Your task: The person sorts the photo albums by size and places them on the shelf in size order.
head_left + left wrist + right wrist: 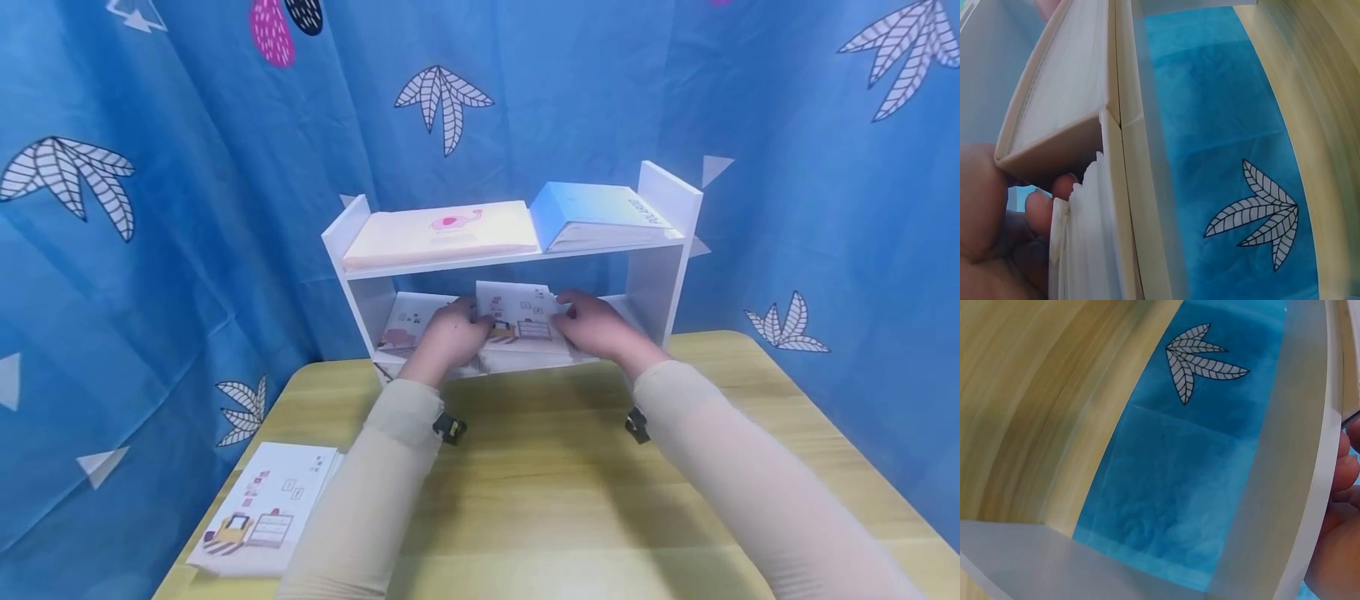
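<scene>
A white book (525, 346) with a printed cover lies flat on the lower board of a small white shelf (656, 279). My left hand (450, 333) grips its left edge, thumb on the cover. On its right edge my right hand (596, 325) holds on, thumb over the cover and fingers at the side. Just left of it lies another white book (408, 321), partly hidden by my left hand. In the left wrist view, my left fingers (1041, 209) curl in the gap between the page edges of the two books.
On the upper board lie a pale pink book (442, 233) with an elephant and a blue book (600, 217). A similar white book (262, 508) rests on the wooden table (540, 517) at front left, partly behind my left sleeve. Blue curtains (525, 100) hang behind.
</scene>
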The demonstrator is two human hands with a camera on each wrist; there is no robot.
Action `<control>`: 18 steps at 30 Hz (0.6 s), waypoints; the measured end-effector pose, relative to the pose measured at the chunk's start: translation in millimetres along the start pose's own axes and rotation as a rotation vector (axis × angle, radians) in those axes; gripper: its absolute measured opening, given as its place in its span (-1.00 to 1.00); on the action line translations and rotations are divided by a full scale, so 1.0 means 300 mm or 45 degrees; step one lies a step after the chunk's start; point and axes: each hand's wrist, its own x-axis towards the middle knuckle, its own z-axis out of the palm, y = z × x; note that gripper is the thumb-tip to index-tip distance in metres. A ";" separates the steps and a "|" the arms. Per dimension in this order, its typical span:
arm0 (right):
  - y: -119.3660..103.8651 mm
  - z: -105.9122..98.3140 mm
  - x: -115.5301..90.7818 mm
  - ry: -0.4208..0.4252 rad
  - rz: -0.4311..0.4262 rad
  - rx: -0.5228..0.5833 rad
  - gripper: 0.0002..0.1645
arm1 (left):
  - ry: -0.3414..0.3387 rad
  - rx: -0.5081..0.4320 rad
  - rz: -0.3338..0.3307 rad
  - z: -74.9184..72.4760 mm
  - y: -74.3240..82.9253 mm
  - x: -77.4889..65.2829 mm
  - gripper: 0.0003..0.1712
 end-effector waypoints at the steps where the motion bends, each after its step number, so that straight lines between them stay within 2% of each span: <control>1: 0.000 0.002 -0.006 0.009 -0.006 0.014 -0.28 | 0.003 -0.004 0.001 -0.002 -0.002 -0.005 -0.33; 7: -0.003 0.001 -0.042 0.025 -0.072 0.064 -0.31 | 0.011 -0.025 0.028 -0.012 0.003 -0.022 -0.28; 13: -0.004 0.004 -0.066 0.059 -0.135 0.078 -0.39 | 0.053 0.035 0.112 -0.023 0.010 -0.043 -0.31; 18: 0.000 0.017 -0.092 0.077 -0.165 0.087 -0.47 | 0.053 0.091 0.112 -0.024 0.012 -0.073 -0.31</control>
